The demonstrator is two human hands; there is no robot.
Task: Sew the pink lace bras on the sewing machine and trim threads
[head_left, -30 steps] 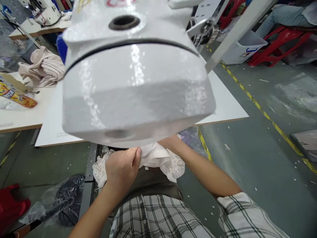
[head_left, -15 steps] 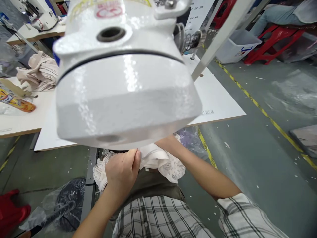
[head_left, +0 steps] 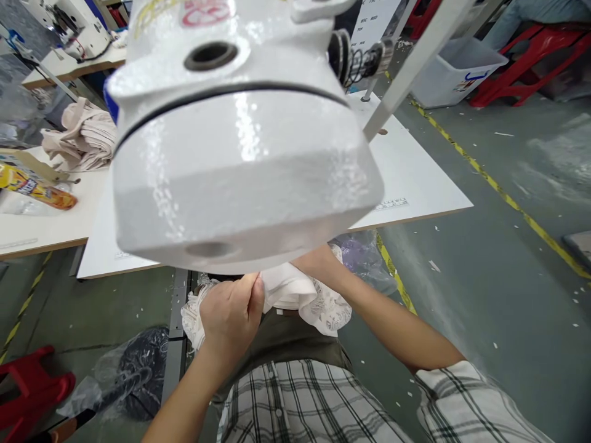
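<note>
White lace-edged fabric (head_left: 292, 286): bunched, lower centre of the frame, just below the white machine head (head_left: 244, 184). Left hand (head_left: 232, 311): closed, thumb and fingers pinching the fabric, grip unchanged from half a second earlier. Right hand (head_left: 316, 261): at the fabric's right, fingers hidden by the machine head, hold cannot be told. Red stool (head_left: 39, 387): lower left, more of it showing than before. Yellow-and-orange container (head_left: 41, 192): left edge, now slightly further right in view.
</note>
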